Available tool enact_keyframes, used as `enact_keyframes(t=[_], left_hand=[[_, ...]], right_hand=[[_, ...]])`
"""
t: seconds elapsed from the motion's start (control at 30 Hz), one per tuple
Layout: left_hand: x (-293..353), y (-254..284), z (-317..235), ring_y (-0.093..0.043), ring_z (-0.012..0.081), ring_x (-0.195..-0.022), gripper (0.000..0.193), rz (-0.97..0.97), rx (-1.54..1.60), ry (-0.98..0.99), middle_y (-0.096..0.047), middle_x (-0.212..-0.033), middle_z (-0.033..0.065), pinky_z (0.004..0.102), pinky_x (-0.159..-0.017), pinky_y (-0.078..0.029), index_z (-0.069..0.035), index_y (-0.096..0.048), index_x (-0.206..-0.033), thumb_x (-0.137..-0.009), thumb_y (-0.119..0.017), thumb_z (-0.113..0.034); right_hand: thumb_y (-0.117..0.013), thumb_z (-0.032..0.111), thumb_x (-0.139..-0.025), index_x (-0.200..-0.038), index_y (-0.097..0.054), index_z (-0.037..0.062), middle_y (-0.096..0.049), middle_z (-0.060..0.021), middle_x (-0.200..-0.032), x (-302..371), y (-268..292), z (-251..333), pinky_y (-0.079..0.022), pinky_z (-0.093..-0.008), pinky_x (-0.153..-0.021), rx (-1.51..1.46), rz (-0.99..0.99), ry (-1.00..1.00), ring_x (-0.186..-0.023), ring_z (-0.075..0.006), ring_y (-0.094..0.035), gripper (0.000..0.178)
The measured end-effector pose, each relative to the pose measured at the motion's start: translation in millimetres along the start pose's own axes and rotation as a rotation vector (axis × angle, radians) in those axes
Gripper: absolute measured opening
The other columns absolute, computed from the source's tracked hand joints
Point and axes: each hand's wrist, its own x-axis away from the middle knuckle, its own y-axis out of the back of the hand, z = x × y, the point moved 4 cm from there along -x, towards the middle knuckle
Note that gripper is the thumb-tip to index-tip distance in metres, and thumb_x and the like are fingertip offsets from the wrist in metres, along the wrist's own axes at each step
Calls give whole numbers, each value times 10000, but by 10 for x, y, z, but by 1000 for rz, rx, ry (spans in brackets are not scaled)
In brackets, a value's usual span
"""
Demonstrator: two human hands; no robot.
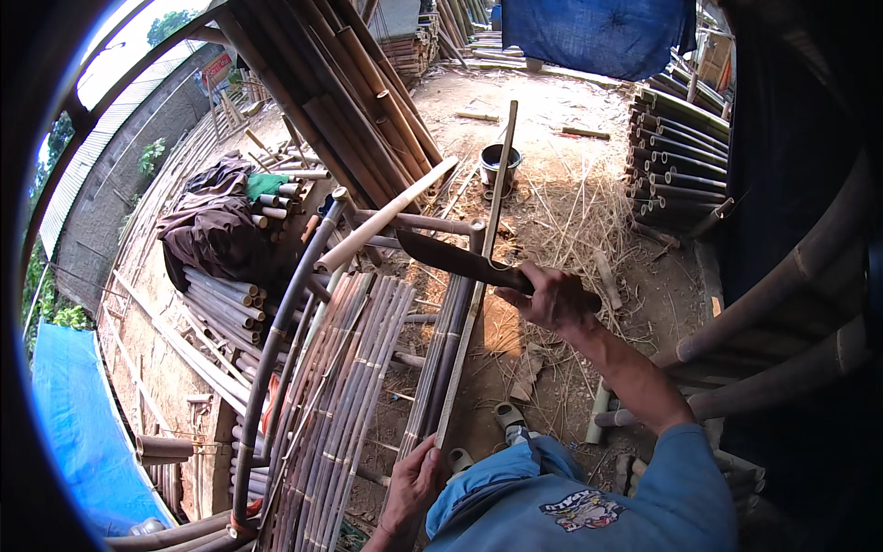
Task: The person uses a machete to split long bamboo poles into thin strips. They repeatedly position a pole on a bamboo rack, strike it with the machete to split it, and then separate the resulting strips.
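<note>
My right hand point(550, 296) is closed round the handle of a machete point(446, 257), its wide dark blade pointing left. The blade lies across a long, narrow bamboo strip point(502, 179), and I cannot tell whether it cuts into it. Close to my body, my left hand point(411, 488) grips the near end of that strip, which slants up and away from me. Left of the strip, dark split bamboo slats point(440, 359) lean beside a wider row of slats point(345, 368) on a bamboo frame point(280, 340). A pale bamboo pole point(391, 212) rests across the frame's top.
Beyond the strip stands a dark bucket point(499, 167). Shavings point(575, 230) litter the ground. Cut bamboo is stacked at the right point(676, 166), and tall poles point(340, 101) lean at the upper left. Brown cloth point(216, 221) covers another pile. A blue tarp point(83, 432) lies far left.
</note>
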Motion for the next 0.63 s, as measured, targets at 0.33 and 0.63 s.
enact_keyframes(t=[0.33,0.63], left_hand=[[1021,197,378,-521,167,-555,229,-28,-247,-175,-595,-764,93,308,-483,-414,41,-604,-1055,-897,-572,-123],[1094,100,639,-612,253,-622,292,-95,-646,-328,-639,-985,235,379,-534,-494,31,-613,-1093,-807,-595,-31]], right_hand=[[-310,745,-884,-781,-574,106,-500,-10,-537,-704,369,-1584,-434,-380,-461,-4,6,-318,-438,-203,-488,699],[-288,726,-899,-744,-556,109,-476,-9,-489,-874,-132,-1574,-422,-314,-332,-25,77,264,-371,-99,-460,689]])
